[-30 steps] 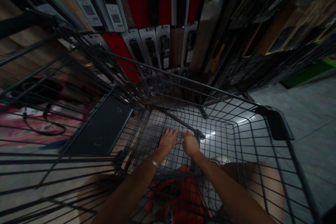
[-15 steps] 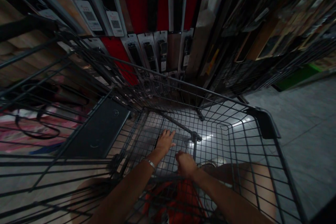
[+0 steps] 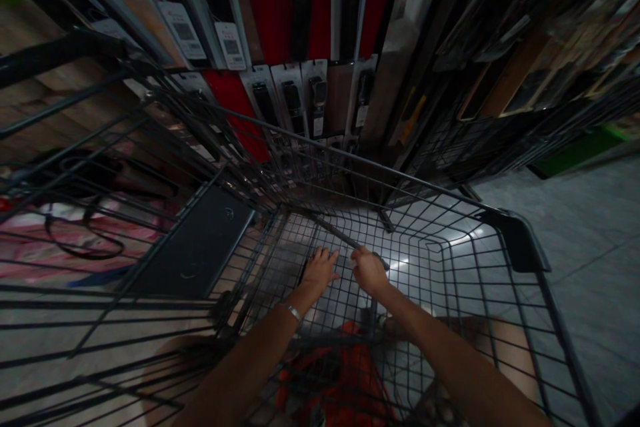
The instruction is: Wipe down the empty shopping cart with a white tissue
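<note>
Both arms reach down inside a dark wire shopping cart. My left hand lies low over the wire mesh at the bottom, fingers stretched and apart, with nothing seen in it. Just to its right, my right hand is closed, knuckles up, beside a dark bar that runs slantwise across the cart floor. Whether it grips the bar or something small is hidden by the fingers. An orange-red bag or cloth shows among the wires below my forearms.
Packaged belts and watches hang on a display beyond the cart. A dark panel stands at its left end, with pink packages past it. Grey floor lies at right, near a green box.
My right hand has moved forward and slightly right, from near the close edge to the slanted bar. My left hand stays almost where it was. The view has shifted slightly.
</note>
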A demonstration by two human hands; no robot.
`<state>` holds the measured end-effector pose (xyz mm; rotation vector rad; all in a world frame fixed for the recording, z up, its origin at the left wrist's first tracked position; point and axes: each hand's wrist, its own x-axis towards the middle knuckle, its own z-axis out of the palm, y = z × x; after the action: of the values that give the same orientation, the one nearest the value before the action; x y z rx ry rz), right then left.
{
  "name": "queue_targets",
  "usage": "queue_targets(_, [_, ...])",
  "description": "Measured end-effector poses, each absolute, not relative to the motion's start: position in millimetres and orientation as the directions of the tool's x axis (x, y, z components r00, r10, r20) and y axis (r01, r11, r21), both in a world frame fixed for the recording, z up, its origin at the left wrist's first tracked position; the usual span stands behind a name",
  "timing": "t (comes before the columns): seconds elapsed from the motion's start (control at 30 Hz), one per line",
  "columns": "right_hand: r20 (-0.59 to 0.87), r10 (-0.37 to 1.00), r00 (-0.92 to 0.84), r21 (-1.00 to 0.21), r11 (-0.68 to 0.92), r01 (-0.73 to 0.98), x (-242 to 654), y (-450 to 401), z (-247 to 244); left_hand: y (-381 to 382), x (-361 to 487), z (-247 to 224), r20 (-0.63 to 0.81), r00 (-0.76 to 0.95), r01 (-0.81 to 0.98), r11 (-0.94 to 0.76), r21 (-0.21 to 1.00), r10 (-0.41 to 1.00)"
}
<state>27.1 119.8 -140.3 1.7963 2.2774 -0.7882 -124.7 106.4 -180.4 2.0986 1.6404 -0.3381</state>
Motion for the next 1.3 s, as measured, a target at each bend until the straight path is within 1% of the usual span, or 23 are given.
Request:
queue_targets(0.2, [-0.336, 0.923, -0.188, -0.244, 0.107, 0.964, 23.4, 140.9, -155.5, 105.4, -126.1, -185.2, -0.447, 0.267, 0.959, -0.192, 0.207, 0.854])
queue_targets(0.37, [-0.341, 0.911, -0.232, -0.209, 0.168, 0.964, 10.1, 142.8, -161.1, 105.4, -126.0, -185.1, -0.426, 0.283, 0.956, -0.215, 0.201, 0.860])
queue_targets(0.47, [-0.361, 0.898, -0.251, -0.228, 0.176, 0.958, 4.1, 136.6, -162.3, 105.4, -125.7, -186.1, -0.423, 0.284, 0.955, -0.213, 0.207, 0.861])
queue_targets(0.63, [-0.399, 0.847, -0.351, -0.284, 0.250, 0.926, -1.3, 113.5, -166.0, 105.4, -126.0, -188.3, -0.442, 0.272, 0.956, -0.187, 0.225, 0.855])
queue_targets(0.77, [-0.391, 0.853, -0.344, -0.325, 0.222, 0.919, -0.1, 97.1, -167.2, 105.4, -126.2, -187.4, -0.459, 0.272, 0.956, -0.184, 0.228, 0.846])
queue_targets(0.9, [-0.454, 0.817, -0.357, -0.352, 0.203, 0.914, 2.0, 87.1, -163.6, 106.0, -125.3, -185.1, -0.480, 0.266, 0.960, -0.184, 0.212, 0.836])
queue_targets(1.03, [-0.484, 0.789, -0.378, -0.375, 0.204, 0.904, 2.0, 75.2, -159.2, 106.1, -124.7, -184.0, -0.467, 0.268, 0.961, -0.197, 0.196, 0.842])
queue_targets(1.2, [-0.493, 0.752, -0.437, -0.398, 0.251, 0.882, 2.8, 61.6, -155.5, 105.9, -124.6, -182.7, -0.477, 0.262, 0.962, -0.188, 0.198, 0.839])
queue_targets(1.3, [-0.532, 0.698, -0.479, -0.392, 0.299, 0.870, 2.6, 58.0, -153.8, 106.5, -124.6, -181.7, -0.483, 0.263, 0.961, -0.182, 0.209, 0.835])
